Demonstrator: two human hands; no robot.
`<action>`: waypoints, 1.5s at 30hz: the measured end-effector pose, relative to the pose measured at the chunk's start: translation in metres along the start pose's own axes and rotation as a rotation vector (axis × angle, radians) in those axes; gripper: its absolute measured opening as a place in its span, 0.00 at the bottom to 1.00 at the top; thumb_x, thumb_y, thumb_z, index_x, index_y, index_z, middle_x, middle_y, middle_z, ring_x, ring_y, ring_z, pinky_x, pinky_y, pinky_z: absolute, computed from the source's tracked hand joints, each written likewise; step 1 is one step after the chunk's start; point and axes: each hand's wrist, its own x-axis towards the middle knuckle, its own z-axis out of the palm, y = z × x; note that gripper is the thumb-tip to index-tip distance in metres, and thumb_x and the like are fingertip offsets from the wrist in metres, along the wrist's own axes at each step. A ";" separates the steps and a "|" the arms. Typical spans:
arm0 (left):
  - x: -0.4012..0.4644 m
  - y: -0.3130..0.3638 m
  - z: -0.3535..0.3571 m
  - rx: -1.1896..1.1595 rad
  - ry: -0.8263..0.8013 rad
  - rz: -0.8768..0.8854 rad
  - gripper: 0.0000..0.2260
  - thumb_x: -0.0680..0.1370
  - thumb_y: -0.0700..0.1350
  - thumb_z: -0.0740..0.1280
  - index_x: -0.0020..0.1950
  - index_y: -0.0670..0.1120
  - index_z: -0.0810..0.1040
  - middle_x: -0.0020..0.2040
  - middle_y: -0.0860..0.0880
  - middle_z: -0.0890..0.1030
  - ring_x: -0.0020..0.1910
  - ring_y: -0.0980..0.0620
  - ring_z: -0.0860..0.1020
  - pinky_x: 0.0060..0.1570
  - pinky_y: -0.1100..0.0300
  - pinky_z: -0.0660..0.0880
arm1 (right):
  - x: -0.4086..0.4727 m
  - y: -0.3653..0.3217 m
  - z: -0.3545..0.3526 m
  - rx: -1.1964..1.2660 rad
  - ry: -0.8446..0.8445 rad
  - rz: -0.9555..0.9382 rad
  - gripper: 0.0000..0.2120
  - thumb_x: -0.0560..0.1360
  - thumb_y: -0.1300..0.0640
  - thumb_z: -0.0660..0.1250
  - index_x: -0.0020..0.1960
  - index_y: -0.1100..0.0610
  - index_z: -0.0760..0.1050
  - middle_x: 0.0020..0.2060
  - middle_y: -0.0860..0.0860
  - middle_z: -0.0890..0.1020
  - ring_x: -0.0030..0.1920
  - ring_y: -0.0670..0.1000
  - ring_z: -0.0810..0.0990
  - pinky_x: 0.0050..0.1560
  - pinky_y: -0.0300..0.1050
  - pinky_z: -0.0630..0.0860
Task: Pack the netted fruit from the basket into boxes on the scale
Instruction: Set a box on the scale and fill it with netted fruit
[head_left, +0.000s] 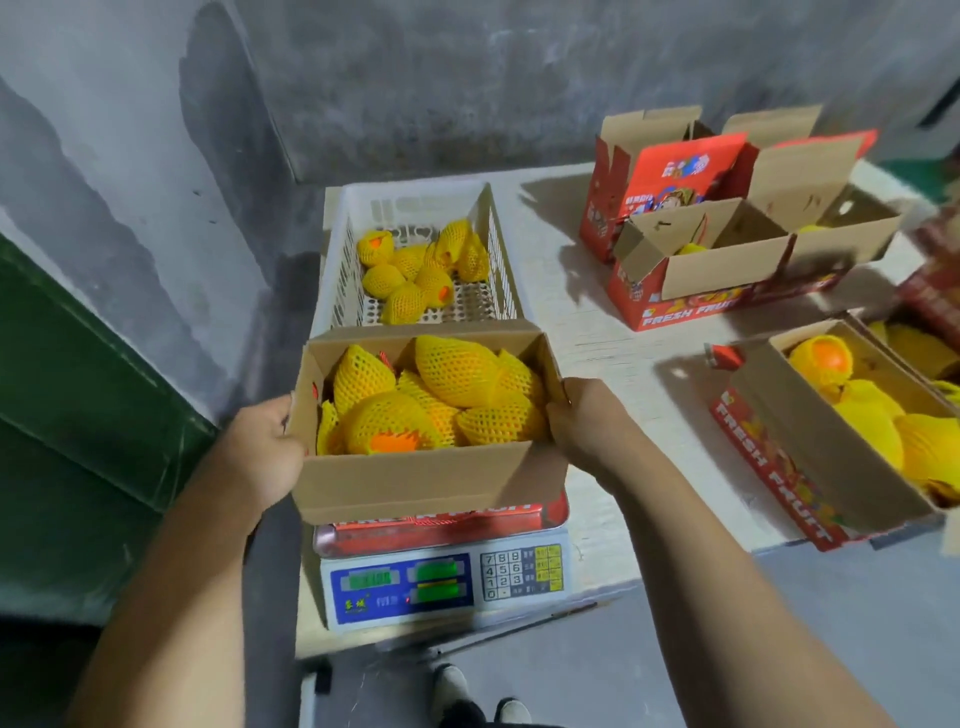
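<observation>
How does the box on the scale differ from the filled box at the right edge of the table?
The box on the scale is held at both ends by the left hand and right hand; the right-edge box lies untouched on the table. It sits square to the camera; the other is angled. Both hold yellow-netted fruit.

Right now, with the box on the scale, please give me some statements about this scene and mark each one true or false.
1. Both hands hold the box on the scale, the left hand at one end and the right hand at the other. True.
2. The box on the scale is empty. False: it is filled with netted fruit.
3. The white basket still holds some netted fruit. True.
4. The basket stands in front of the scale, nearer to the person. False: it stands behind the scale, toward the wall.
5. All boxes at the right are closed. False: the filled box at the right stands open.
</observation>
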 end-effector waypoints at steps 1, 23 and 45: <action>0.001 0.007 -0.002 0.008 -0.004 0.014 0.29 0.81 0.32 0.63 0.37 0.67 0.83 0.36 0.56 0.85 0.44 0.41 0.82 0.41 0.56 0.73 | -0.001 0.001 -0.002 0.029 0.004 0.007 0.11 0.80 0.59 0.59 0.50 0.60 0.79 0.46 0.61 0.83 0.48 0.64 0.82 0.49 0.58 0.80; 0.105 0.305 0.238 0.415 -0.432 0.536 0.16 0.76 0.30 0.62 0.51 0.48 0.82 0.47 0.44 0.79 0.49 0.46 0.76 0.43 0.57 0.66 | -0.028 0.201 -0.163 0.393 0.546 0.320 0.07 0.77 0.61 0.63 0.40 0.57 0.73 0.28 0.53 0.77 0.31 0.56 0.75 0.28 0.50 0.74; -0.057 0.188 0.421 -0.451 -0.386 -0.121 0.34 0.84 0.38 0.60 0.86 0.57 0.51 0.81 0.48 0.67 0.75 0.42 0.72 0.74 0.44 0.71 | 0.033 0.248 -0.141 -0.708 0.421 0.187 0.31 0.80 0.53 0.56 0.82 0.58 0.57 0.69 0.60 0.69 0.68 0.64 0.68 0.69 0.59 0.64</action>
